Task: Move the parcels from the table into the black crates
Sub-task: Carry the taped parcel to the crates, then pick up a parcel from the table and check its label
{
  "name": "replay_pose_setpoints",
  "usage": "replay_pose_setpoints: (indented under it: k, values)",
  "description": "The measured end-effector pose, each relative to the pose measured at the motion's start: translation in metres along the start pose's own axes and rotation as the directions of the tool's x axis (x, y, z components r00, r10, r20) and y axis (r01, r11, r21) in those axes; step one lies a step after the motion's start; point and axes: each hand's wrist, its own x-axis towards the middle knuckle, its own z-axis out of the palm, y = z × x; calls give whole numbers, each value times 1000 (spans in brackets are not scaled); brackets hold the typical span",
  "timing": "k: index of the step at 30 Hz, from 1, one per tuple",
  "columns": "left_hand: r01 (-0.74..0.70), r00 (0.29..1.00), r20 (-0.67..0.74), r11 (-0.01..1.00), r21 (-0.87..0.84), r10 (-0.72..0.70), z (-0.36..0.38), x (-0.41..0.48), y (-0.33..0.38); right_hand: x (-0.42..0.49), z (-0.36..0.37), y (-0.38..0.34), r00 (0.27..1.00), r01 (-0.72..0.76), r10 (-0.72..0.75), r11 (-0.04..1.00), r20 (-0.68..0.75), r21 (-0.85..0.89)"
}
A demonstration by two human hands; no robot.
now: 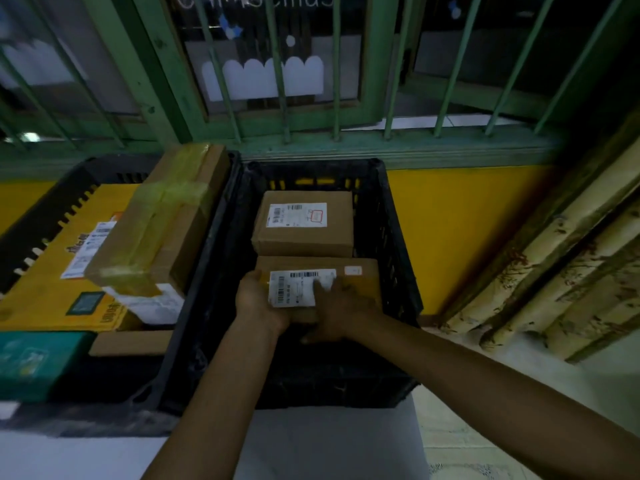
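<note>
Grips a brown cardboard parcel (363, 284) with both hands, inside the black crate (398, 258). Wraps the left hand (258, 299) round the parcel's near-left corner, thumb on top, fingers curled under and out of sight. Lays the right hand (341, 313) over the near-right part, fingers spread partly across the white shipping label (294, 289), thumb down at the near edge. Cannot tell whether resting on the crate bottom or held just above it.

Just beyond the fingertips, touching or nearly touching the held parcel's far edge: second labelled parcel (303, 225), flat, close to the crate's far wall.

Left of the left hand, right beside the first crate: second black crate (38, 216), filled by a large yellow box (48, 296), with a taped brown parcel (159, 223) tilted on top.

Nearer, left of the left forearm: teal box (34, 362) and flat cardboard piece (131, 342).

Under the forearms: white table (329, 445).

Right of the right hand: yellow wall (450, 223), pale poles (554, 278) leaning.

Far beyond both hands: green window bars (277, 64).
</note>
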Motion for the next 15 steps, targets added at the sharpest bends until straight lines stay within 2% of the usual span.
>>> replay_pose_setpoints:
  k: [2, 5, 8, 11, 13, 15]
  values:
    - [1, 1000, 20, 1000, 4, -1, -3, -4, 0, -5, 7, 0, 1000, -4, 4, 987, 1, -162]
    - [13, 997, 75, 997, 79, -19, -9, -16, 5, 2, 4, -9, 998, -21, 1, 956, -69, -293]
    - [25, 998, 59, 985, 169, -36, -17, -17, 14, 6, 0, -17, 995, -77, 52, 947, -87, -312]
    - [63, 990, 112, 974, 216, -89, -18, -21, 20, -5, -8, -16, 982, -103, 73, 980, -176, -169]
    - [19, 986, 154, 968, 248, -59, -15, -18, 20, -25, -17, -15, 950, -86, 115, 990, -289, 109]
    - [-26, 975, 218, 954, 298, -42, -5, -25, 12, -54, -22, -13, 886, 15, 149, 937, -440, 349]
